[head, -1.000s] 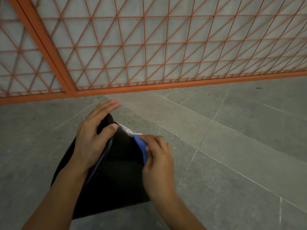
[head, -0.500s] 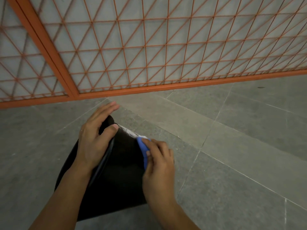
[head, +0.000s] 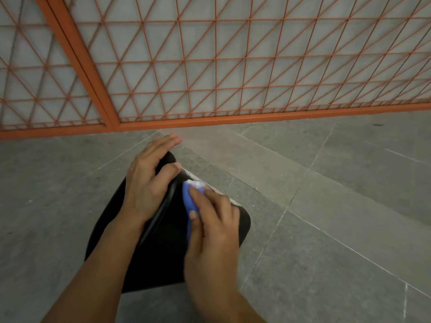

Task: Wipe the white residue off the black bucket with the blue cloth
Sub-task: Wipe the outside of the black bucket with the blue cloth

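Mid-wipe, I judge. Black plastic bucket (head: 163, 248) on grey tiled floor (head: 326, 217). My left hand (head: 149, 183) flat, steadying it; right hand (head: 212, 227) pinching small blue cloth (head: 189, 199) against white residue streak (head: 193, 177). Next: firmer strokes along streak.

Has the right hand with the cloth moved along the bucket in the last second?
Yes. The right hand has slid the blue cloth up the black bucket toward the left hand, nearer the thumb.
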Action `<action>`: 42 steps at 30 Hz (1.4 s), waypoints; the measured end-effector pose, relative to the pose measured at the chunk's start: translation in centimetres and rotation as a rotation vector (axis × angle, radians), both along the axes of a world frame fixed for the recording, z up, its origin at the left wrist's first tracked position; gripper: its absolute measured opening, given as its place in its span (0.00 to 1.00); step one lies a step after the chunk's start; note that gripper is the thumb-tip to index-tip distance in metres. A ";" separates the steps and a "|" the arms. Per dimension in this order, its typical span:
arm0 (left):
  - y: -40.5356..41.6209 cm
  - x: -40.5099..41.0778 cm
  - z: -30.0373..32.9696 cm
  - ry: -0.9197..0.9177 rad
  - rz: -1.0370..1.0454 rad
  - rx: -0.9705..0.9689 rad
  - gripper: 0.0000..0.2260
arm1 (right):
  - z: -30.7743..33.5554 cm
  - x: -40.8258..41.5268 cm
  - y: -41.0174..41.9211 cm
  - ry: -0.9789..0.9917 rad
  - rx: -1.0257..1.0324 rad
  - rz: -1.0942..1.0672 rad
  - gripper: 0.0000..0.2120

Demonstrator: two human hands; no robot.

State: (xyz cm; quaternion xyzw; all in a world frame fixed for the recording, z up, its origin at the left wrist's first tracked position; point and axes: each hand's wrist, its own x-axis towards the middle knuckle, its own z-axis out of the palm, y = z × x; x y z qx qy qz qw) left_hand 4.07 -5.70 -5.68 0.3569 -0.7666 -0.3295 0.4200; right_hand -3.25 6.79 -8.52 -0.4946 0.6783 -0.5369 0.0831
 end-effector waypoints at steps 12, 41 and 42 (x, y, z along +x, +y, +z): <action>-0.6 1.5 -0.2 0.067 0.001 0.054 0.23 | -8.6 -8.0 -1.1 -0.143 0.349 -0.250 0.14; 0.0 -0.9 -0.9 0.163 0.111 0.156 0.23 | 0.2 -3.1 2.2 -0.357 -0.036 0.096 0.20; 0.0 -0.9 -0.8 0.159 0.124 0.154 0.22 | 0.0 -2.2 1.9 -0.296 -0.012 0.144 0.19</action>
